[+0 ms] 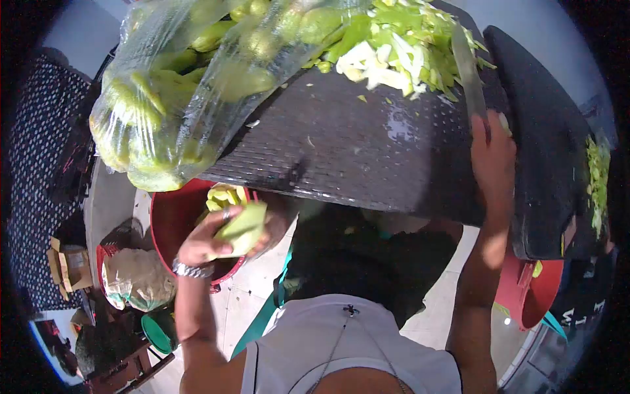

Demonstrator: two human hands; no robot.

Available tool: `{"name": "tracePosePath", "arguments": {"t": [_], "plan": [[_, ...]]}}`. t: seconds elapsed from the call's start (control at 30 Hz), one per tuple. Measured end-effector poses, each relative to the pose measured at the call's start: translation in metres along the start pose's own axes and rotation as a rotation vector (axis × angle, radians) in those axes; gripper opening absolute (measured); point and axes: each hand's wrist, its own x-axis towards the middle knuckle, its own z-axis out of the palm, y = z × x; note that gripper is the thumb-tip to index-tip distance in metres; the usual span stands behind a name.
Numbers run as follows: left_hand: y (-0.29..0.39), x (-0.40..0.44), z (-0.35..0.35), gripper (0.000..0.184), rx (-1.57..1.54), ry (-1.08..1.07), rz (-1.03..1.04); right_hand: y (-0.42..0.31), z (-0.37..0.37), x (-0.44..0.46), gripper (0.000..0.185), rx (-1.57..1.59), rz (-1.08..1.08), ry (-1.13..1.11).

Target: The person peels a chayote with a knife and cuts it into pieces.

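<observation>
My left hand (205, 241) is closed around a pale green chayote (243, 230), a ring and a metal bracelet on it. Beneath it a red bucket (164, 217) holds pale green pieces (223, 195). At the right side of the dark table (367, 157), my right hand (493, 154) grips a knife (468, 75), its blade pointing away from me beside a heap of shredded green and white strips (400, 52). A clear plastic bag (216, 98) full of whole chayotes lies on the table's left end.
Right of the table stands another dark table (545, 131), with green shreds (597, 177) near its far side. A red container (543, 295) is below it. On the left are a brown sack (138, 279), a cardboard box (71, 266) and a green bucket (157, 331).
</observation>
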Motion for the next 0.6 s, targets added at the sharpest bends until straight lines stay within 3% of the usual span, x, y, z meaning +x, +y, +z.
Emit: {"name": "tracePosePath", "arguments": {"t": [0.07, 0.1, 0.17, 0.23, 0.27, 0.33, 0.4, 0.47, 0.5, 0.53, 0.57, 0.6], "plan": [[0.006, -0.051, -0.017, 0.075, 0.213, 0.169, -0.242, 0.012, 0.009, -0.018, 0.033, 0.021, 0.116, -0.078], [0.003, -0.067, -0.04, 0.069, 0.643, 0.268, -0.425, 0.014, 0.012, -0.024, 0.033, 0.027, 0.177, -0.118], [-0.033, -0.103, -0.085, 0.065, 1.767, 0.556, -0.386, 0.011, 0.013, -0.027, 0.031, 0.186, 0.232, -0.199], [0.001, -0.085, -0.051, 0.048, 1.455, 1.102, -0.301, 0.004, 0.011, -0.029, 0.031, 0.268, 0.265, -0.238], [0.03, -0.066, -0.011, 0.055, 1.183, 1.186, -0.158, 0.0, 0.009, -0.028, 0.031, 0.273, 0.267, -0.232], [0.064, -0.044, 0.052, 0.05, 0.979, 0.95, 0.214, 0.0, 0.01, -0.026, 0.031, 0.305, 0.275, -0.24], [0.099, -0.035, 0.092, 0.038, 0.995, 0.631, 0.248, 0.01, 0.017, -0.027, 0.03, 0.365, 0.296, -0.268], [0.139, -0.012, 0.111, 0.027, 1.572, 0.418, 0.355, 0.0, 0.009, -0.025, 0.028, 0.43, 0.39, -0.358], [0.146, 0.002, 0.12, 0.024, 1.605, 0.577, 0.319, -0.002, 0.005, -0.026, 0.028, 0.46, 0.442, -0.405], [0.163, 0.024, 0.117, 0.021, 1.898, 0.531, 0.506, 0.004, 0.006, -0.027, 0.028, 0.51, 0.445, -0.394], [0.178, 0.044, 0.091, 0.027, 1.805, 0.592, 0.34, 0.014, 0.011, -0.028, 0.027, 0.563, 0.444, -0.382], [0.197, 0.071, 0.091, 0.029, 1.973, 0.616, 0.305, 0.02, 0.016, -0.03, 0.027, 0.615, 0.444, -0.37]]}}
